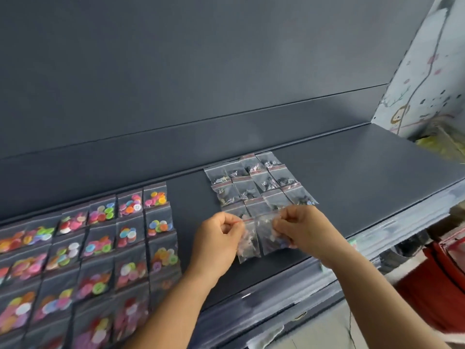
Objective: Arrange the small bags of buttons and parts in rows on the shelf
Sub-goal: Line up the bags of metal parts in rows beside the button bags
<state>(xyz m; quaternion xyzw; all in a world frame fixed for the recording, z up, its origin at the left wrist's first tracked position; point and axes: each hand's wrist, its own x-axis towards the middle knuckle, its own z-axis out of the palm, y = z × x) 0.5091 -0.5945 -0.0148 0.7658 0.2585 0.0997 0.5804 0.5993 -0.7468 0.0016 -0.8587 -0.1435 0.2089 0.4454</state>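
- A dark grey shelf (352, 172) runs across under a plain grey back panel; off to the right stands a pale wall with childlike drawings.
- On the left, bags of coloured buttons (100, 243) lie in tidy rows and columns, edges overlapping.
- The left hand (220, 238) has its fingers curled, pinching the red-lined top of a clear bag of pale parts (247, 245).
- The right hand (299, 229) grips a second clear bag (270, 238) just beside the first, both over the shelf's front part.
- Behind them, bags of dark parts (256, 182) sit in rows.
- It looks like placing is under way; next, I'd judge, these two need laying flat to continue the front row, edges aligned.
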